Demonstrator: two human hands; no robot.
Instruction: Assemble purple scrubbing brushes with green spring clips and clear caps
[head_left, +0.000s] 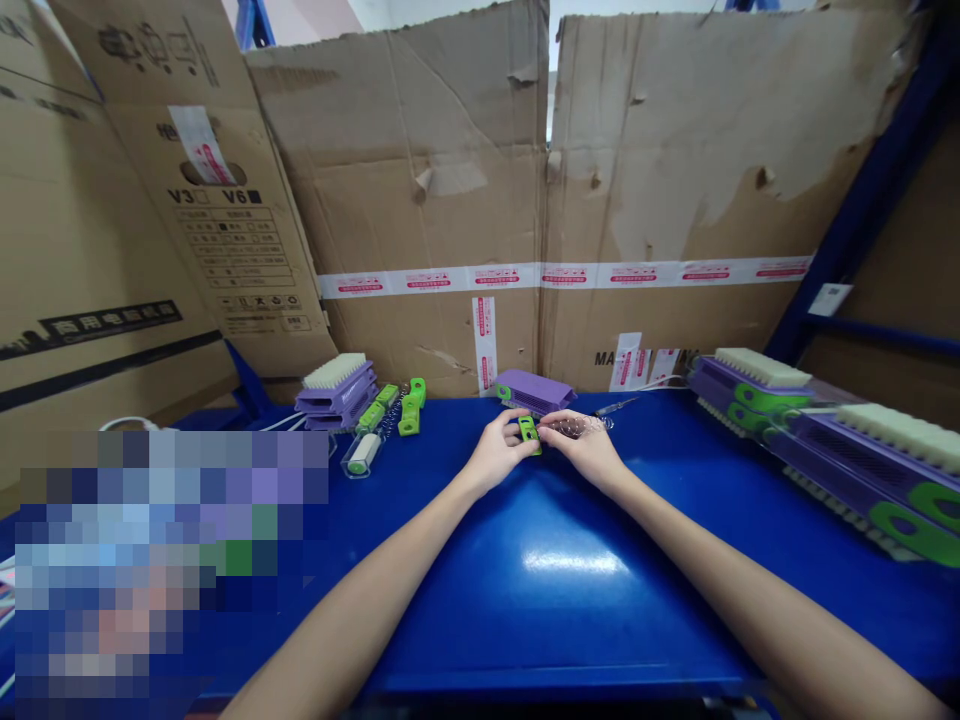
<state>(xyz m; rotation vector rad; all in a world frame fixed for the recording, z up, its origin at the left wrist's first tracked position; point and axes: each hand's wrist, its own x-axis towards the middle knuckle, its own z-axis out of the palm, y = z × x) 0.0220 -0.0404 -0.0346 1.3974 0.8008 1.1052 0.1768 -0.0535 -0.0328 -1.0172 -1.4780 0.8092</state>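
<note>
The place looks like a workshop or packing bench. A glossy blue work surface [570, 600] runs beneath the person's fingers, a tall brown cardboard wall [420, 200] joined with red-printed white tape [495, 275] stands beyond them, and blue metal shelf framing [855, 190] rises to their right. Stacked purple plastic parts with cream bristle-like tops [336, 385] lie left of the fingers.

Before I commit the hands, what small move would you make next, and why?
I'd probably draw the right hand slightly away from the green piece, holding the left hand steady: the left grips the piece, while the right's fingertips crowd its edge and a clear coil overlaps them, hiding any contact.
</note>
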